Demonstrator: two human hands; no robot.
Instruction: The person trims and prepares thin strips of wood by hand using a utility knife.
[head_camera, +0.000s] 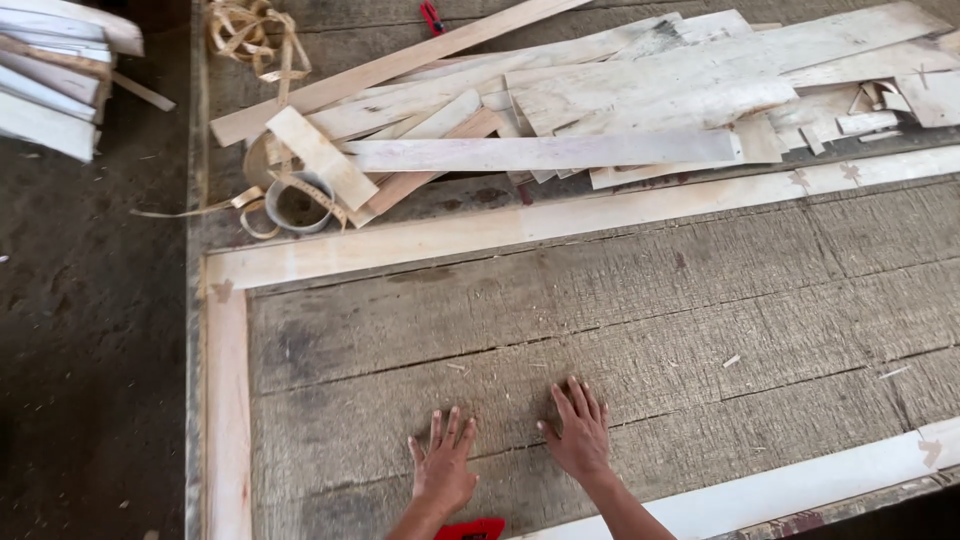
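At the bench's left edge a pale wood strip (228, 410) runs along the side. Near its far left corner we see a small round tin (297, 204) under loose wood offcuts (540, 150). Our left hand (443, 468) lies flat, fingers spread, holding nothing, on the rough grey bench (700, 290) near its front edge; our right hand (580, 435), just beside it, is likewise flat and empty.

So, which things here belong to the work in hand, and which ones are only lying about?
In the work:
left hand, flat on the worktable
right hand, flat beside it
pale strip frame around them

Lying about:
pile of veneer offcuts
tape roll
stacked boards
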